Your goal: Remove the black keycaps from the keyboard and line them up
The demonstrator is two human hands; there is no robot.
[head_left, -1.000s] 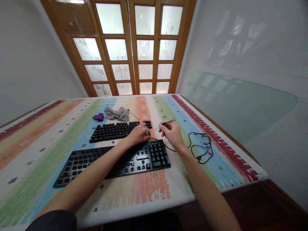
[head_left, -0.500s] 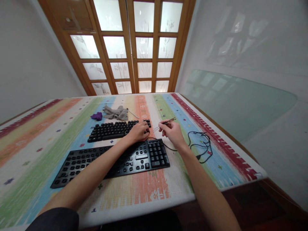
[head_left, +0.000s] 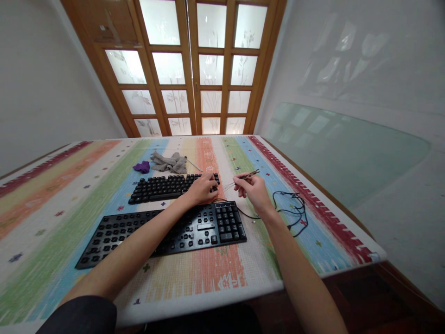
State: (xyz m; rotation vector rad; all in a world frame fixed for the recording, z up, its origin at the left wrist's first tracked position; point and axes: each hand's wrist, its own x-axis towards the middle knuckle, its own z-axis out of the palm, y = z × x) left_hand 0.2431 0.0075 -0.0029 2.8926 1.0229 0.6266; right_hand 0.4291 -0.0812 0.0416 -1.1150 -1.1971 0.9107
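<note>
My left hand (head_left: 202,189) rests curled on the right end of the far black keyboard (head_left: 163,188), fingers closed over its last keys. My right hand (head_left: 253,189) pinches a thin metal tool like tweezers (head_left: 239,179), whose tips point left toward the left hand's fingers. A second, larger black keyboard (head_left: 174,230) lies nearer to me, under my left forearm.
A black cable (head_left: 291,211) lies coiled to the right of my right wrist. A grey cloth (head_left: 169,163) and a small purple cloth (head_left: 142,166) sit behind the far keyboard. The striped tablecloth (head_left: 222,273) ends at the near and right edges. A wall stands close on the right.
My right hand with the tweezers has lifted slightly and moved a little further from me. The left hand stays on the far keyboard's right end.
</note>
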